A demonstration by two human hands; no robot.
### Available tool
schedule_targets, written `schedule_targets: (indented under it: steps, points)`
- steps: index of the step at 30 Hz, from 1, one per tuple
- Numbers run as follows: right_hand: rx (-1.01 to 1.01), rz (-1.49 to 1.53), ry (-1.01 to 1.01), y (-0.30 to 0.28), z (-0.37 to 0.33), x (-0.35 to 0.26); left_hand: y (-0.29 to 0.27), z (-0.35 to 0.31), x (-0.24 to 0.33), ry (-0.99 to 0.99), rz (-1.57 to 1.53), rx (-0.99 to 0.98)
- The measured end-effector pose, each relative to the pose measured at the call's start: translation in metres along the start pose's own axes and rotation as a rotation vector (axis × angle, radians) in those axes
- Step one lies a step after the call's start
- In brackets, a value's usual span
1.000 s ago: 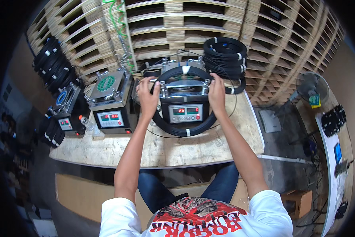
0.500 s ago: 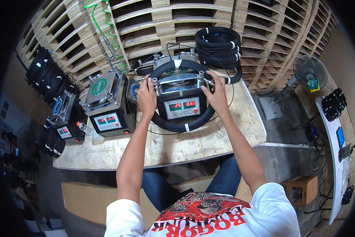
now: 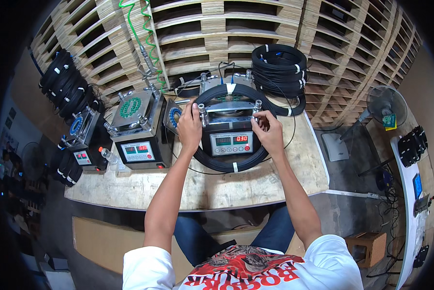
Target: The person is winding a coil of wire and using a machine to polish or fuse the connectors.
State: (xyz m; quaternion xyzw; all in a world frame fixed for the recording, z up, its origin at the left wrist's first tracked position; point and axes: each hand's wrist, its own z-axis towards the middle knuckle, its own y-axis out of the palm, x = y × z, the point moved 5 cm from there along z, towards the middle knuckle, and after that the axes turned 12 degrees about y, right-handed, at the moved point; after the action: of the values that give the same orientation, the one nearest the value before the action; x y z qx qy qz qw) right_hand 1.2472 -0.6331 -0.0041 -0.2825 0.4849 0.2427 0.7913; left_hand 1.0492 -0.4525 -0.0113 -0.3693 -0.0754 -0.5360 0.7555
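Note:
A metal-topped fiber polishing machine [image 3: 246, 122] with a lit red digital panel stands in front of me, spring-loaded clamp posts at its corners. A black cable coil [image 3: 213, 164], tied with white tape, hangs around it, passing above its top and below its panel. My right hand [image 3: 270, 133] pinches the front right clamp [image 3: 257, 110] between thumb and fingers. At the front left clamp [image 3: 202, 111], my left hand [image 3: 190, 129] is curled, fingertips against the post and palm over the coil's left side. The hand partly hides what lies under it.
Two similar machines, one with a green ring plate [image 3: 130, 108] and one with a blue ring plate [image 3: 76, 125], stand to the left. A clear bottle [image 3: 108, 155] is between them. Cable coils [image 3: 279, 67] are stacked at the back right. Wooden pallets [image 3: 226, 24] rise behind the table.
My right hand has gone from spread fingers to a pinch on the front right clamp. My left hand stays at the left clamp. The panel's left readout has gone dark. The view has shifted slightly.

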Motion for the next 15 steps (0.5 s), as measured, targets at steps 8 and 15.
schedule_targets:
  steps: [8, 15]
  points:
    - [0.235, 0.008, -0.218, -0.033, 0.064, -0.051, -0.001, 0.0, -0.001, -0.029, -0.006, -0.014]
    - [-0.567, -0.341, -0.097, 0.022, 0.221, -0.041, 0.0, 0.0, -0.006, -0.026, -0.012, -0.01]
